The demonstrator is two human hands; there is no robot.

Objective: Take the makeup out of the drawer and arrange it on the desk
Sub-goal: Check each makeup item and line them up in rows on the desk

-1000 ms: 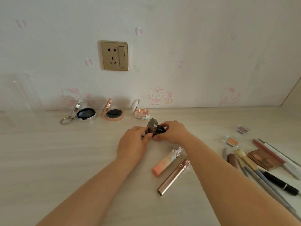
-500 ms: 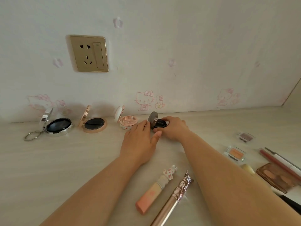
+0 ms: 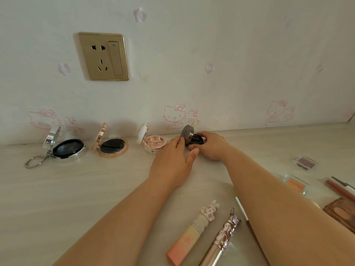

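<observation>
Your right hand (image 3: 210,145) is curling around the base of the dark compact (image 3: 193,138), holding it on the desk (image 3: 96,189) by the wall. Your left hand (image 3: 171,162) is touching its raised lid, fingers seemingly straight. Three opened compacts (image 3: 112,144) are sitting leftward.

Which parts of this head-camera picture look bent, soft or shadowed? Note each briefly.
Head view: wide-angle lens bows the desk edge and skews the wall socket; the open compacts cast soft shadows on the wall behind; near tubes and right-edge palettes look softer.
</observation>
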